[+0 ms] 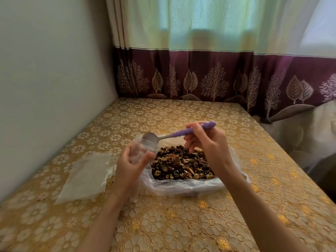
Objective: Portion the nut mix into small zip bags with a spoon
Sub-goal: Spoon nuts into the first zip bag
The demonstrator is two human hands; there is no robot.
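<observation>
Gold floral cloth covers our table (181, 224), wall close on the left, and a curtain (218, 77) with a plum band of trees and leaves hangs behind. We read no brand, label or writing on anything in view.

We count one spoon, one big bag of mix, one small bag in hand, and one flat pack of clear bags whose number we cannot make out.

Our left hand (130, 163) grips the small zip bag (143, 148), fingers and thumb curled round its clear sides, its mouth held up. Our right hand (207, 142) pinches the purple handle of the spoon (174, 134), with the handle running up and away past the knuckles. The metal bowl of the spoon sits right at the mouth of the small bag, just beyond the left fingertips; whether it carries any nuts we cannot tell.

Between and below the two hands lies the nut mix (181, 164), a dark heap of walnut pieces and raisin-like bits in the large plastic bag (181, 187), whose rim is rolled down around it. The right wrist hangs over its right side and the left thumb is just beside its left edge.

Left of the left hand, apart from it, the pack of clear bags (85, 177) lies flat near the wall-side edge. Open cloth spreads beyond the fingertips toward the curtain, right of the right forearm to the table edge, and nearer us beneath both forearms.
</observation>
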